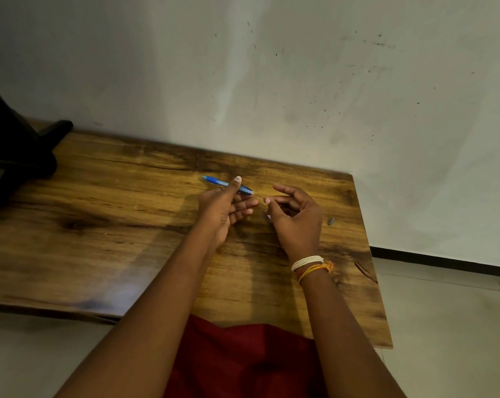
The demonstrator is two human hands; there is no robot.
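A blue pen barrel (217, 182) is held above the wooden table (113, 214), lying roughly level with its open end pointing right. My left hand (224, 208) grips it between thumb and fingers. My right hand (294, 216) is just to the right of it and pinches a thin refill (260, 196) whose tip points at the barrel's open end. A small silvery part shows under the right palm (268, 216); what it is cannot be told. A small grey pen piece (331, 221) lies on the table to the right of the right hand.
A black stand or chair part (21, 147) occupies the table's far left. The table stands against a marked white wall (271, 81). Its right edge (369, 254) drops to a tiled floor. Red cloth (243, 360) covers my lap at the near edge.
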